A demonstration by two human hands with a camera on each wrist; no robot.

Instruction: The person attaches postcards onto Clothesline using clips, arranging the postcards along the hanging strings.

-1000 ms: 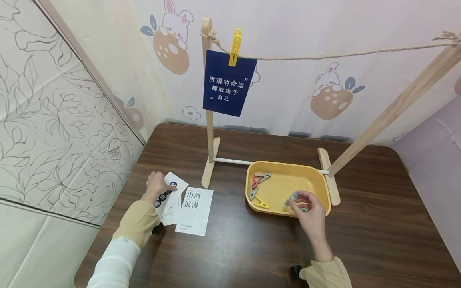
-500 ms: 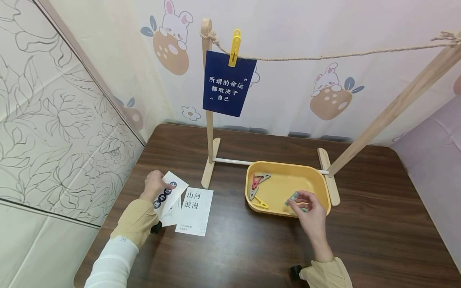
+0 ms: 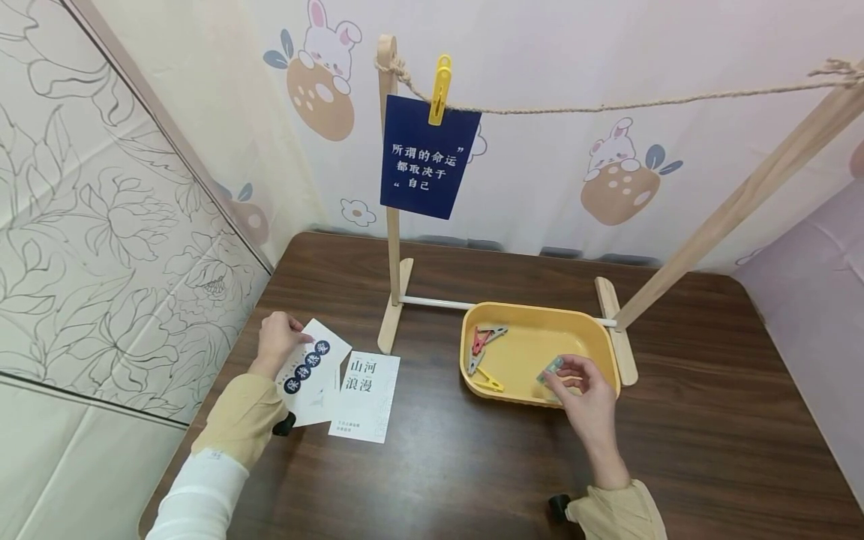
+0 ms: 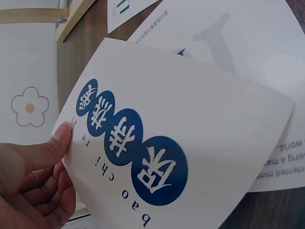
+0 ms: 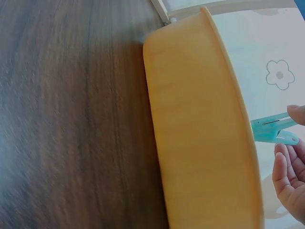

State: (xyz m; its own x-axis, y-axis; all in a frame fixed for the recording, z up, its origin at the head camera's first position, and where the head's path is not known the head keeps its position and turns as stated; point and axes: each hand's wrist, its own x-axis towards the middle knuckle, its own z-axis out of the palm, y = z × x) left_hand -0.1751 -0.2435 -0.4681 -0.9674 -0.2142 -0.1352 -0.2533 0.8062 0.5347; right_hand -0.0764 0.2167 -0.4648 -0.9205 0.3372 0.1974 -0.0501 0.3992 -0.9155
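In the head view, my left hand [image 3: 278, 341] pinches the edge of a white card [image 4: 205, 95] bearing blue circles with white characters. That card is tilted up over another white card [image 4: 267, 57]. Beside them a white card with dark characters [image 3: 367, 401] lies flat on the table. My right hand [image 3: 589, 394] holds a teal clothes peg [image 5: 274, 128] between thumb and fingers, above the near side of a yellow tub [image 3: 540, 306]. Overhead, a dark blue card [image 3: 425, 161] hangs from a rope [image 3: 601, 109] by a yellow clothes peg [image 3: 440, 90].
Inside the tub, at its left end, lie red and grey pegs [image 3: 478, 341] and a yellow peg [image 3: 489, 381]. Wooden posts, the left one [image 3: 394, 247] and the right one [image 3: 736, 202], carry the rope. A white bar [image 3: 435, 302] runs behind the tub.
My left hand has moved slightly left and up, turning the white card so more of its blue circles show. The teal peg has turned slightly in my right hand, which stays over the tub.
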